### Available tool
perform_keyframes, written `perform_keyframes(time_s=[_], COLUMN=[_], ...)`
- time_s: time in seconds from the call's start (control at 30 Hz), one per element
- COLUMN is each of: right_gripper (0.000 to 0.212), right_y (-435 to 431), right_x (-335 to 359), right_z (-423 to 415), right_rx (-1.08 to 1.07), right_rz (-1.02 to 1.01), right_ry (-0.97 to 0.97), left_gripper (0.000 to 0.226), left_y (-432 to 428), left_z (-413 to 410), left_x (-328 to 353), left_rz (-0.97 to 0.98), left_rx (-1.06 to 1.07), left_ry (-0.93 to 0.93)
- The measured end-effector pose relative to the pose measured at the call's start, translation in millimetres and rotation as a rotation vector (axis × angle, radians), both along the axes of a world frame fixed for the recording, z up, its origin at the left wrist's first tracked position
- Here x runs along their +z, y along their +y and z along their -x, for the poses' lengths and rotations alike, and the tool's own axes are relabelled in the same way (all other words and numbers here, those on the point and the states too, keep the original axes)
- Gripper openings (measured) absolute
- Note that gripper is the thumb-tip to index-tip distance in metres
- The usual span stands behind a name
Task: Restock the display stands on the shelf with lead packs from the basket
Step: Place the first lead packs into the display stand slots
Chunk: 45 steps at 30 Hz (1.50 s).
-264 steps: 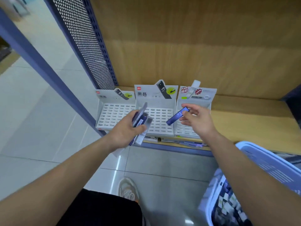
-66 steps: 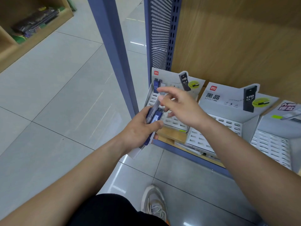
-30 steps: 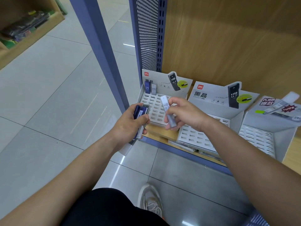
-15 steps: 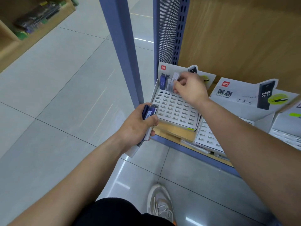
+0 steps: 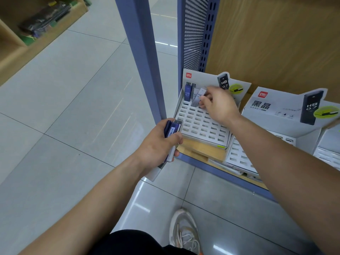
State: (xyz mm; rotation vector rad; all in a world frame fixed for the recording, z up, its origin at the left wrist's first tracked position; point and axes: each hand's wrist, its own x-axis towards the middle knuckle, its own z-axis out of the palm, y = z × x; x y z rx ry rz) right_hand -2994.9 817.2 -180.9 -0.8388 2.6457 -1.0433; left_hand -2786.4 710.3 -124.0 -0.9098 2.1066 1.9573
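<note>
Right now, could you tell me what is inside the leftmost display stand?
Its back row holds a blue pack, a grey pack and a second grey pack the right hand pinches. Slots in front show nothing; those under that hand are covered.

Back row of the left display stand (image 5: 202, 129) holds lead packs (image 5: 187, 93); second stand (image 5: 272, 115) right of it

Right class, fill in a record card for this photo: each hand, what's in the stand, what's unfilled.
Left hand: grips a bundle of lead packs
Right hand: pinches a grey lead pack at the left stand, top row
Slotted: blue pack and grey pack, top-left corner
Unfilled: the rows below
</note>
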Motion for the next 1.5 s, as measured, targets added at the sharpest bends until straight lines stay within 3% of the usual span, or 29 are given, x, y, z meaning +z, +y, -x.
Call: perform_keyframes(time_s=[0.27,0.6,0.87,1.03,1.2,1.33,1.5], right_gripper=[0.014,0.017,0.010,0.022,0.028,0.023,0.019], right_y=[-3.5,-12.8,-7.9,1.9,3.6,0.9,9.8], right_x=[-3.8,-1.4,2.4,6.4,3.7,2.4,23.0], right_z=[4.6,11.1,4.6,-4.2,-0.7,2.0,-13.0], right_rx=[0.025,0.011,-0.094,-0.062,0.060,0.039,-0.007], right_rz=[-0.160,-0.230,-0.047,0.056,0.045,0.065,0.102], right_ry=[0.099,0.077,0.056,0.146,0.188,0.226,0.140], left_gripper=[0.023,0.025,0.028,0.026,0.026,0.026,0.028], left_y=[2.5,3.8,4.4,5.4,5.6,5.0,8.1], left_z=[1.4,3.0,4.1,4.2,3.6,4.5,5.0], left_x=[-0.1,1.5,1.4,2.4,1.4,0.4,1.6], left_rz=[-0.043,-0.075,-0.074,-0.078,-0.086,-0.097,-0.119], left_rx=[0.013,0.008,-0.004,-0.010,0.002,0.005,-0.011], left_ry=[0.017,0.031,0.030,0.030,0.042,0.043,0.055])
